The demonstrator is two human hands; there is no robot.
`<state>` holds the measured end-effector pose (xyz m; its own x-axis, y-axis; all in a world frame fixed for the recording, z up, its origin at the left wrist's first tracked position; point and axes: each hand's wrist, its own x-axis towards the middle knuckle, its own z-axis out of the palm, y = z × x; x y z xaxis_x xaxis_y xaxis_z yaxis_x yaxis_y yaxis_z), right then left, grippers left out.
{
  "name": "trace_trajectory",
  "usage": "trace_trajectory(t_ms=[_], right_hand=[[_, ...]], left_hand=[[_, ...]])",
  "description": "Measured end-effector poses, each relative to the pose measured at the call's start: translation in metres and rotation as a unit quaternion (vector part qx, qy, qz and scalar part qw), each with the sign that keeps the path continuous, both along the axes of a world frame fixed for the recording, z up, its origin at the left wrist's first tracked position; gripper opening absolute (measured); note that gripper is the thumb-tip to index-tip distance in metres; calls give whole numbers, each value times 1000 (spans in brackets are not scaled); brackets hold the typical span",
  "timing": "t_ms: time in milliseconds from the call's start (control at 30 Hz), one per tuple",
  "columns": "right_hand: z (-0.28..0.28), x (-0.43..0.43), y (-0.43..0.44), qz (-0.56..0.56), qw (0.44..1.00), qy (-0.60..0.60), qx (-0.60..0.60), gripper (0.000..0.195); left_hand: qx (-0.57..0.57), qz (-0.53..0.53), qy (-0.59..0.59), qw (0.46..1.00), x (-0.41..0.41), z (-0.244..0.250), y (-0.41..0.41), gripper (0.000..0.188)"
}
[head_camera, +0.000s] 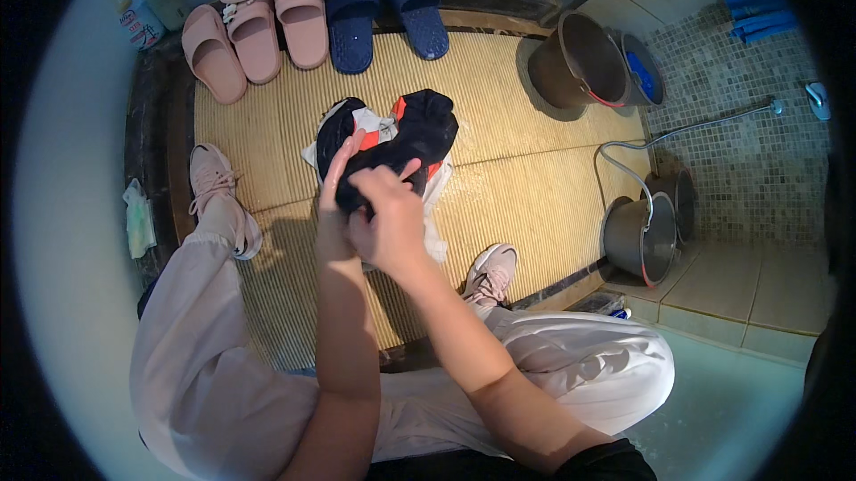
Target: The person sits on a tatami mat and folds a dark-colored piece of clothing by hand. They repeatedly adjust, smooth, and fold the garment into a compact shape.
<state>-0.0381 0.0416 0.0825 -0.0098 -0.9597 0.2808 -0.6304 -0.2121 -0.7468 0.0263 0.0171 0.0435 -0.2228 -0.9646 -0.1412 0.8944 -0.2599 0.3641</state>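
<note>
A black, white and orange-red garment lies bunched on the ribbed mat between my feet. Part of its black cloth rises into my hands. My left hand holds this cloth against the palm, its fingers stretched out along the cloth's left side. Over the near end of the cloth, my right hand is curled with one finger sticking out, and it is blurred by motion. The exact grip of the right fingers is partly hidden. White fabric of the garment trails toward me under the right wrist.
Pink slippers and navy slides line the far edge of the wet mat. Dark buckets stand at right; a metal shower hose runs into a nearer bucket. Bottles stand at far left.
</note>
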Motion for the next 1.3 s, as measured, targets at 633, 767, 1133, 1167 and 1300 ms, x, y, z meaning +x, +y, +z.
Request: trace_trajectory(t_ms=[633,767,1133,1167,1300], right_hand=[[-51,-38,-18,-153,985,-60,-47,15],[-25,-3,-2,108,987,-12,-115,10],[-88,-91,-24,-210,948,-233,47,11],[-85,-92,-22,-211,930,-288,84,13],[-80,-109,-20,-140,655,-704,235,38]], left_hand=[[208,-63,-145,965,-18,-54,-18,20],[-87,104,-259,956,-13,-75,9,34],[-113,-19,-363,925,-62,23,7,17],[-123,-12,-389,913,-61,25,7,14],[-213,-104,-602,762,-52,18,1,18]])
